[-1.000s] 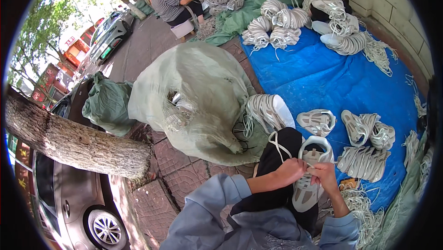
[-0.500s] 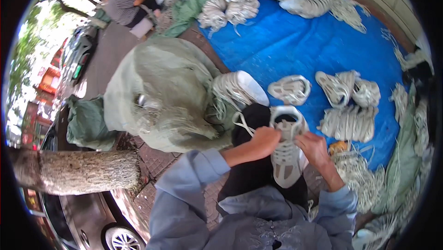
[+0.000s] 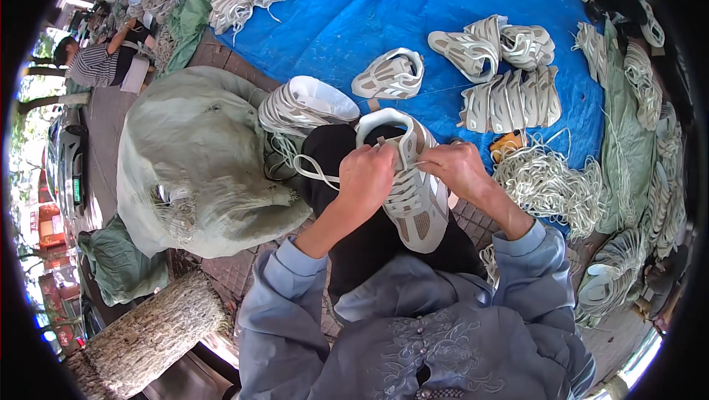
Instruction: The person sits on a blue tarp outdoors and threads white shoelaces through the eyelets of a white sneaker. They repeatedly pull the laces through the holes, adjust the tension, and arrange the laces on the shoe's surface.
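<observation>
A beige-and-white sneaker upper [image 3: 422, 224] rests on my lap over dark trousers, its toe toward me and its opening facing away. White lace [image 3: 403, 195] zigzags across its front. My left hand [image 3: 366, 180] is closed at the upper's left eyelet edge, by the tongue. Beside that hand a loose white lace loop [image 3: 312, 171] hangs to the left. On the other side, my right hand [image 3: 464, 169] pinches at the right eyelet edge, seemingly on the lace; its fingertips partly cover the spot.
Stacked uppers [image 3: 295, 104] lean by a large pale sack [image 3: 196, 134] on the left. More uppers [image 3: 511, 101] lie on the blue tarp [image 3: 347, 23]. At right is a tangled heap of white laces [image 3: 550, 182]. A tree trunk [image 3: 159, 333] stands lower left; another person [image 3: 96, 64] sits far left.
The view has turned, and the tarp and piles appear shifted left. Both hands stay at the upper's eyelet edges, and the upper sits higher in the picture.
</observation>
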